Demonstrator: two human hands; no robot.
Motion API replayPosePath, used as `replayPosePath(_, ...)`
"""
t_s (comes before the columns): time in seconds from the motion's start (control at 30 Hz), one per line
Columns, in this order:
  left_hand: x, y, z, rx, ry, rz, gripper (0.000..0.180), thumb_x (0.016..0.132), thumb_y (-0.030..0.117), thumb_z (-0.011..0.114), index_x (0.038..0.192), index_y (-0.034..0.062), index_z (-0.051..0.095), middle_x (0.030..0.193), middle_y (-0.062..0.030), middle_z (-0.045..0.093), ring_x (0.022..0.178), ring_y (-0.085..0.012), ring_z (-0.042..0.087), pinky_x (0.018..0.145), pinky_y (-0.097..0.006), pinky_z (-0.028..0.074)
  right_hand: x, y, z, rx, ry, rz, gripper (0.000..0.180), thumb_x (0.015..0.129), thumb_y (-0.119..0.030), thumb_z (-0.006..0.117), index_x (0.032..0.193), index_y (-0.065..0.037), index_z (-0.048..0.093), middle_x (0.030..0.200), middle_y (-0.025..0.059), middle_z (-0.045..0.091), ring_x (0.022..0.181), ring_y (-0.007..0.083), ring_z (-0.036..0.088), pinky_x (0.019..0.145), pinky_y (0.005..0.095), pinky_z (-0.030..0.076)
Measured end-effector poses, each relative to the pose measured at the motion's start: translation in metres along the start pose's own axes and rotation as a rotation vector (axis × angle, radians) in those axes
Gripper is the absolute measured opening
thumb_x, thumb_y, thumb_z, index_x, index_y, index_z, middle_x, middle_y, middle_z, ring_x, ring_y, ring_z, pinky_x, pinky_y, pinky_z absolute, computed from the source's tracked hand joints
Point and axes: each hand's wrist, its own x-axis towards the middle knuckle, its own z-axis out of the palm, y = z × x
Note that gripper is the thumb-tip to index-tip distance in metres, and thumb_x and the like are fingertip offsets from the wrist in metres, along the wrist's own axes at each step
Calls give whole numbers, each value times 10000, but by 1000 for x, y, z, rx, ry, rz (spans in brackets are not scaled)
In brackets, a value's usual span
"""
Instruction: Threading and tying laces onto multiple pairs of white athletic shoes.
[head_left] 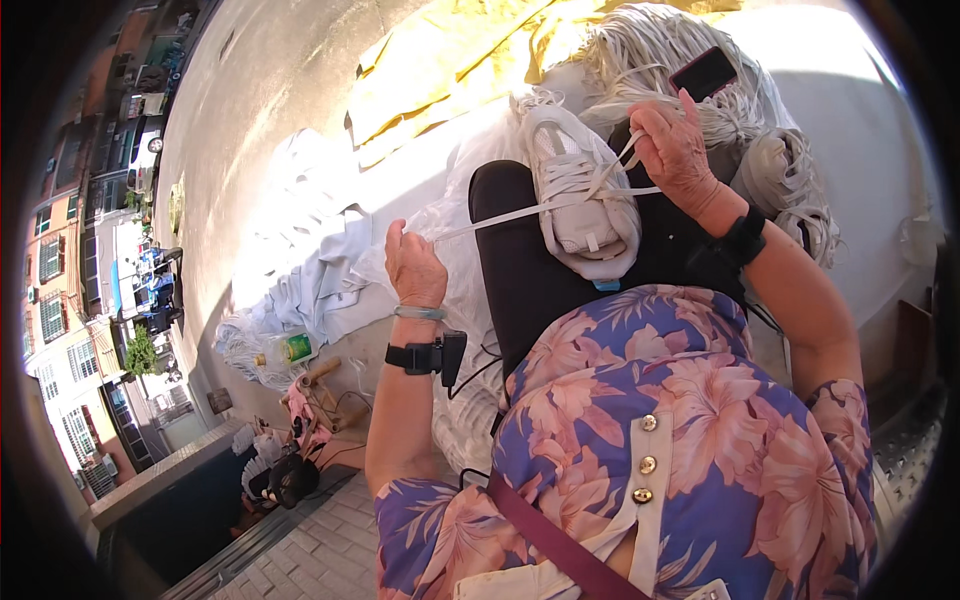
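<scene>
The white shoe [588,238] lies on my black-trousered lap [503,270], white lace [500,219] pinched in my left grip [415,265] and my right grip [675,152]. Beyond spreads pale ground [260,75] with a yellow sheet [430,85]; a dark phone [703,74] rests on bundled strands [640,50]. Buildings [55,300] line the left. A green label [298,347] shows, its print too small to read.

Lace [490,223]: left end lost inside left hand [416,272]. Shoe [600,245]: underside out of sight. Yellow sheet [440,70] cut by top edge; floral shirt [700,380] by lower. Far person [290,480] too small to make out.
</scene>
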Motion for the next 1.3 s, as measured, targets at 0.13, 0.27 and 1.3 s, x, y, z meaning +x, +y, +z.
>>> replayPosePath(0.13, -30, -44, -4, 63, -147, -213, 106, 751, 81, 541, 763, -12, 492, 1138, -235, 480, 1052, -376, 456, 891, -412, 365, 4, 3, 3, 30, 62, 28, 93, 790, -103, 489, 880, -115, 505, 827, 31, 555, 839, 254, 551, 975, 508, 231)
replayPosePath(0.27, -18, 0, 5, 130, -281, -55, 164, 704, 108, 622, 825, 18, 559, 1196, -149, 474, 1092, -327, 437, 885, -433, 347, 2, -8, 8, 284, 39, 223, 66, 810, -128, 501, 858, -94, 531, 747, 45, 559, 779, 266, 543, 951, 461, 288)
replayPosePath(1.3, -24, -96, -39, 552, -42, -23, 108, 758, 174, 543, 760, 104, 625, 1127, -59, 546, 1058, -240, 472, 922, -519, 295, -10, -37, 3, 402, -403, 83, 232, 709, -137, 614, 891, -20, 530, 708, 102, 523, 746, 282, 558, 693, 337, 444)
